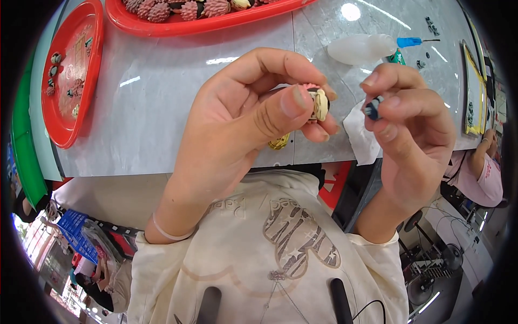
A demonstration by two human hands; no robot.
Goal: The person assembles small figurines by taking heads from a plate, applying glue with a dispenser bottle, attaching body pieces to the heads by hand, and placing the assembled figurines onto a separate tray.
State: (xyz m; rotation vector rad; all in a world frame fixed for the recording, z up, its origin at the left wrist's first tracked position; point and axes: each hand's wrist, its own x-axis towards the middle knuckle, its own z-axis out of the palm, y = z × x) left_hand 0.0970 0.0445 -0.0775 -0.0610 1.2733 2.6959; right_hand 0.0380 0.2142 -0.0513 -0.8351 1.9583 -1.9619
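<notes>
Ridged pink-and-cream piece (321,105) sits pinched in the raised left hand (256,102), digits curled inward; the right hand (415,121), bent upward nearby, pinches a small dark-blue bit (372,109). Beyond, a translucent plastic bottle (357,49) lies on the smooth grey table (156,81), a red oval tray (95,70) at left.

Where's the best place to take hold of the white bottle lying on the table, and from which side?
Probably across the thick middle of the white bottle, from above and toward its left end. It lies on its side, with the blue tip and thin needle pointing right, so this approach should keep clear of the point.
</notes>
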